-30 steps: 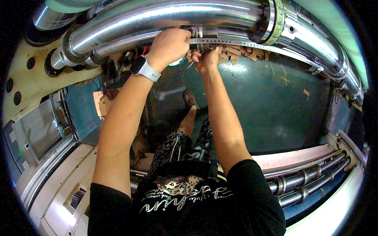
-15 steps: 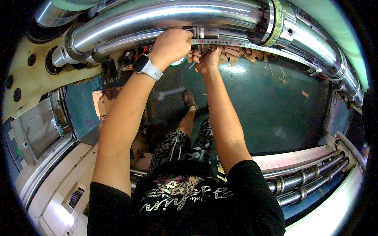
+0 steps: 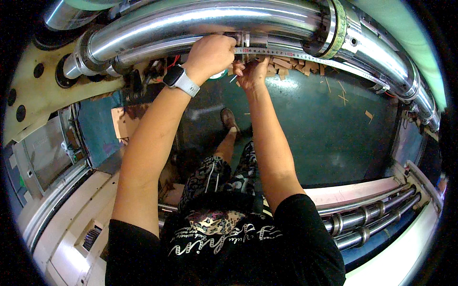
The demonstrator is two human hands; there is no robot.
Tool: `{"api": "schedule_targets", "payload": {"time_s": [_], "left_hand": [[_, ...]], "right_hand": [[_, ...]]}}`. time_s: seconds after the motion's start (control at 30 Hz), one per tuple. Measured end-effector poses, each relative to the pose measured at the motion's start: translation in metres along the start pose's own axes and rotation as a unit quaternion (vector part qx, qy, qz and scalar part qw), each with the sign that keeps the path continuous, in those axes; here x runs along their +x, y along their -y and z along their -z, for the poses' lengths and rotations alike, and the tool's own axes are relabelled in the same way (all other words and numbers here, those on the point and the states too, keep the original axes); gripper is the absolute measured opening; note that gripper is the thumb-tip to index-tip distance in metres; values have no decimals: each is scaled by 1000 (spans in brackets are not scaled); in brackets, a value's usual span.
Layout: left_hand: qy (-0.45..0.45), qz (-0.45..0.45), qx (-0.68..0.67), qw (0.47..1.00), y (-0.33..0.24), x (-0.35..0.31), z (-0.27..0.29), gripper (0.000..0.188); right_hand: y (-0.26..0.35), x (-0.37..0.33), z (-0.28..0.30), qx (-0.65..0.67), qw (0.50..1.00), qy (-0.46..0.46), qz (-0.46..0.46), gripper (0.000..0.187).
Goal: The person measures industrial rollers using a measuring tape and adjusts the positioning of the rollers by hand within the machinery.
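Note:
A long steel ruler point(image 3: 305, 55) lies along a thin polished shaft point(image 3: 157, 47) below a thick shiny roller point(image 3: 200, 19). My left hand point(image 3: 210, 55), with a grey-strapped smartwatch point(image 3: 177, 78) on the wrist, is closed over the ruler's left end and the shaft. My right hand point(image 3: 252, 72) sits just right of it, under the ruler, fingers pinched at a small collar point(image 3: 242, 39) on the shaft; a thin blue-tipped tool point(image 3: 232, 79) pokes out below it.
A dark green machine floor point(image 3: 329, 128) lies beneath, with cardboard scraps point(image 3: 286, 64) near the ruler. Ribbed steel rollers point(image 3: 367, 221) run at lower right. A cream machine frame point(image 3: 38, 90) with holes stands at left. My legs and a shoe point(image 3: 229, 119) are below.
Both hands stay at the same spot on the shaft and ruler; only the view has shifted slightly.

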State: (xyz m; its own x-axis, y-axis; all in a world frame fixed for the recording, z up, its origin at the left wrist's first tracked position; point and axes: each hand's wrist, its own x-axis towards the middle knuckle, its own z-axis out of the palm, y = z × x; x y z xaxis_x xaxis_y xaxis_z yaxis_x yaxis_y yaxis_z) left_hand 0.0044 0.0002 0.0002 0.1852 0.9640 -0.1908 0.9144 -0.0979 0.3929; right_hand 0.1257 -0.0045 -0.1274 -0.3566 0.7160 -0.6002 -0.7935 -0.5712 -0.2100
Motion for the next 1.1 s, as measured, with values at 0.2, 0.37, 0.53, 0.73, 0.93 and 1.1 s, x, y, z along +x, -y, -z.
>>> {"api": "schedule_targets", "payload": {"time_s": [0.2, 0.37, 0.53, 0.73, 0.93, 1.1], "left_hand": [[10, 4, -1, 1000, 1, 0, -1, 21], [-4, 5, 4, 1000, 0, 1, -1, 19], [-22, -1, -2, 1000, 1, 1, -2, 18], [-33, 8, -5, 999, -4, -4, -3, 16], [-44, -71, 2, 997, -14, -63, -17, 34], [236, 24, 12, 971, -7, -115, -63, 69]], "right_hand": [[0, 2, 5, -5, 1000, 15, 1, 60], [0, 1, 4, -13, 1000, 23, 5, 56], [2, 4, 6, 3, 1000, 23, -5, 44], [21, -25, 61, -563, 812, -146, 51, 40], [66, -155, -4, -762, 572, 163, 255, 14], [84, -102, -14, -896, 326, 119, 278, 16]]}}
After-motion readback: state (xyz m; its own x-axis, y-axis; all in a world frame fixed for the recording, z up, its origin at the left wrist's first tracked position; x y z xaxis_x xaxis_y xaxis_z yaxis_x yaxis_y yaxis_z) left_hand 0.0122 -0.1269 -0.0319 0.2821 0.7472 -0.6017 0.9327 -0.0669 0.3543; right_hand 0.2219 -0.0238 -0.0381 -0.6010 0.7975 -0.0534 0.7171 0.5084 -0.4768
